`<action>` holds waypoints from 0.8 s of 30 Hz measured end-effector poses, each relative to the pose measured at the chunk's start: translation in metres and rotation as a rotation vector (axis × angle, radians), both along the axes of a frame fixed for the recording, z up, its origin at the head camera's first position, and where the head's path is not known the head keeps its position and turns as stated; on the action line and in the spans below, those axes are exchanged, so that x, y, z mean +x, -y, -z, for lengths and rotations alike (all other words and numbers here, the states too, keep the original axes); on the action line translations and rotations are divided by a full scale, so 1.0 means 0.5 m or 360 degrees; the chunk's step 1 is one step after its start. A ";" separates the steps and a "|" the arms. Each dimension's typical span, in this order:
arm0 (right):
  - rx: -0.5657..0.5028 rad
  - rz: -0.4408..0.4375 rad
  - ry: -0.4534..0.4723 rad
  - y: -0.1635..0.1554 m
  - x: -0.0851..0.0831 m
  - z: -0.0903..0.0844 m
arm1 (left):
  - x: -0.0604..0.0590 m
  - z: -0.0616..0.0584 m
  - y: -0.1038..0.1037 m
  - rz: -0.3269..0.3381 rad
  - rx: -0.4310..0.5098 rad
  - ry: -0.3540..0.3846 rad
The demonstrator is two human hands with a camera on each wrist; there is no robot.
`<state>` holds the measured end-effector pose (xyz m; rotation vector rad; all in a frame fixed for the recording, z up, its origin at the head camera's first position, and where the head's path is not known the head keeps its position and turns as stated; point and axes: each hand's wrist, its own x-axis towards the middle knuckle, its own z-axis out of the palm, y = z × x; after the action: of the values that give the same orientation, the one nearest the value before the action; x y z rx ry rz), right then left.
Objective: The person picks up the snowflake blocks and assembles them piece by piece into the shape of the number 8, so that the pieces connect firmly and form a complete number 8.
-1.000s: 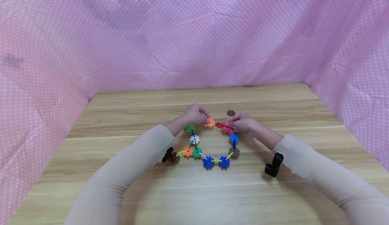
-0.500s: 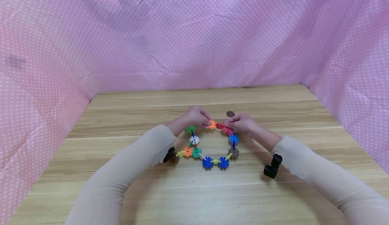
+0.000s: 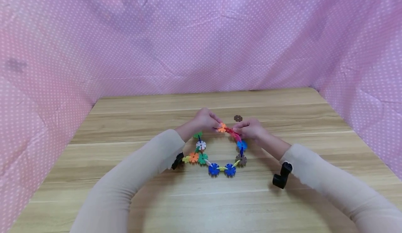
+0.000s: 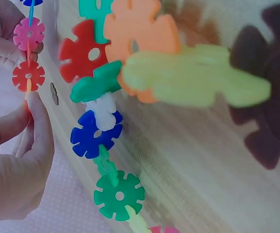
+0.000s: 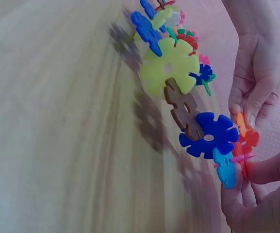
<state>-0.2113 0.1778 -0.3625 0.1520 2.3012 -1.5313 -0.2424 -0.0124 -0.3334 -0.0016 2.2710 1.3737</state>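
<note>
My left hand (image 3: 205,119) pinches an orange slotted flower-shaped disc (image 3: 222,127) between thumb and fingers. In the left wrist view its thin edge meets the notched rim of a red disc (image 4: 28,76). My right hand (image 3: 252,129) holds the chain end by its red discs, beside a pink disc (image 4: 29,34). From there a linked chain of coloured discs curves down through light blue, brown, yellow and dark blue discs (image 3: 230,169). It turns back up the left side past a green disc (image 3: 202,158) and a white disc (image 3: 201,145) to a bright green disc (image 3: 198,135).
A loose brown disc (image 3: 238,118) lies on the wooden table (image 3: 220,205) beyond my right hand. A side branch with an orange disc (image 3: 193,157) juts left, near the black wrist camera (image 3: 177,160). Pink dotted cloth (image 3: 201,44) hangs around the table.
My left hand has moved right with the orange disc, closing the gap to the red disc at the chain's end. The right hand has barely moved.
</note>
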 end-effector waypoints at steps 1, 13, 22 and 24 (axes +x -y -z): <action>-0.0010 0.0018 0.0017 0.001 0.002 0.000 | 0.000 -0.001 0.000 0.0007 -0.0002 -0.0015; -0.0329 -0.0104 0.0234 0.007 0.021 -0.006 | 0.000 -0.014 0.008 0.0189 -0.0195 -0.0051; -0.0061 -0.0149 0.0031 0.031 -0.003 -0.008 | 0.006 -0.005 0.008 0.0147 -0.0140 0.0043; -0.0111 -0.0120 0.0075 0.035 -0.007 -0.006 | 0.006 -0.003 0.007 0.0136 -0.0113 0.0048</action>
<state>-0.2150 0.1603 -0.3597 0.0810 2.1889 -1.5515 -0.2395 -0.0160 -0.3318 0.0502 2.2664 1.2413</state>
